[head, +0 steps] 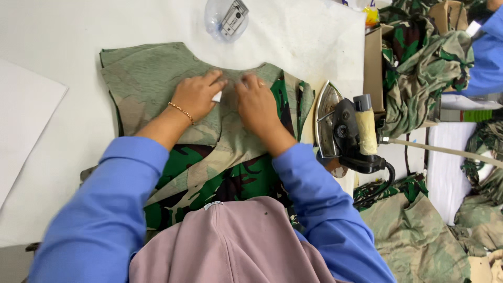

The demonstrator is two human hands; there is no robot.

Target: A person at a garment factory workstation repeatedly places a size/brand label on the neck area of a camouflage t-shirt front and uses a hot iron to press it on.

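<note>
Pressing both hands flat onto a camouflage fabric piece [157, 89], a worker in blue sleeves leans over a white table [63, 36]. The left hand [196, 95], with a thin gold bracelet [181, 112] at the wrist, lies palm down with fingers loosely spread, its fingertips touching a small white tag [217, 97] on the cloth; whether it grips the tag cannot be told. The right hand [257, 102] rests just beside it, palm down, fingers curled a little against the fabric near the curved neckline edge, closed around nothing that shows. The fabric, pale side up with darker green showing where it folds, spreads from the middle of the table down to its near edge, where it runs under a mauve cloth [236, 241] at the worker's chest. An iron [340, 128] stands on its heel at the table's right edge, just beside the fabric, its cord trailing off the side. A clear plastic container [226, 18] sits near the far edge. Heaps of camouflage garments [424, 73] lie beyond the right edge, where another person's blue sleeve [490, 52] shows.
</note>
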